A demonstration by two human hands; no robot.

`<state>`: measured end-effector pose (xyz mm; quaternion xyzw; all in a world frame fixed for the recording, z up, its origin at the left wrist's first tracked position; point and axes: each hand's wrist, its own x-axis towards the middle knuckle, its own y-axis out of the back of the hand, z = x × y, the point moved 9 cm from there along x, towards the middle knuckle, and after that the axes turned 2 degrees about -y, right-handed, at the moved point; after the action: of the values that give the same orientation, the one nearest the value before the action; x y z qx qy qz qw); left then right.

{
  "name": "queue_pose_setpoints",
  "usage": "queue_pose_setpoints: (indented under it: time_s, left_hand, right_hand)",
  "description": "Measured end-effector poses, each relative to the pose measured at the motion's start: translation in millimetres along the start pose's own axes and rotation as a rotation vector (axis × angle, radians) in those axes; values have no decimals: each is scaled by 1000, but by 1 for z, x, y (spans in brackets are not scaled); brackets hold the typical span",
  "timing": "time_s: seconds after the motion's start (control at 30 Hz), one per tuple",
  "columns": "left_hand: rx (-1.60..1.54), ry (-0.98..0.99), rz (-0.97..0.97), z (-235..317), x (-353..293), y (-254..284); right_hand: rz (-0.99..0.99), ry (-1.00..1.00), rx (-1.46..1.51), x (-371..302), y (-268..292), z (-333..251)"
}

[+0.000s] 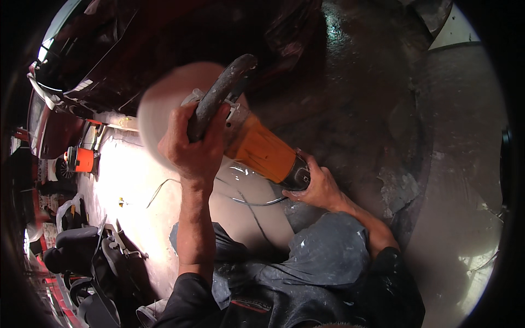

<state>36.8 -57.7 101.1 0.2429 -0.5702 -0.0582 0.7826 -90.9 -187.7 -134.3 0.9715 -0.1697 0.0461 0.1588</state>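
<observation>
Head view: both hands hold an orange and black power tool [262, 150] at the middle of the scene, in front of the crouched person's knees. The left hand [198, 139] has its fingers curled round the black loop handle [223, 90]; the right hand [317, 187] is wrapped round the tool's black rear end, thumb on the near side. A small pale mark shows on that end, too small to read.

At the tool's far left end is a large pale round disc [164, 104], its outline blurred; I cannot tell whether it touches the dark red bodywork [164, 38] beyond it. That bodywork limits the room on the far side. On the near side, the legs in dusty grey trousers [328, 249] stand close to the tool, and a dark cord [254, 203] loops over the floor between them.

Bright pale floor [131, 169] spreads left of the left forearm, with a small yellow item [121, 202] on it. Further left are an orange-red container [84, 160] and a wheel [64, 168]. Black padded seats [79, 243] crowd the near left. To the right, dark mottled floor [355, 120] runs up to a paler, curved-edged area [462, 158].
</observation>
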Motion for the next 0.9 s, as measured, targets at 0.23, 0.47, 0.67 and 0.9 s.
queue_pose_setpoints:
  time_s: [0.23,0.47,0.67,0.9]
  left_hand:
    - [-115,26,-54,12,5,-31]
    - [-226,-49,-193,36,14,-96]
    - [-213,-30,-79,14,5,-55]
    - [17,18,3,-14,-14,11]
  right_hand:
    - [104,24,-18,-14,18,6]
    - [223,-63,-14,-29,40,33]
    - [149,9,-59,-20,24,20]
    - [-2,30,-46,1,-12,5]
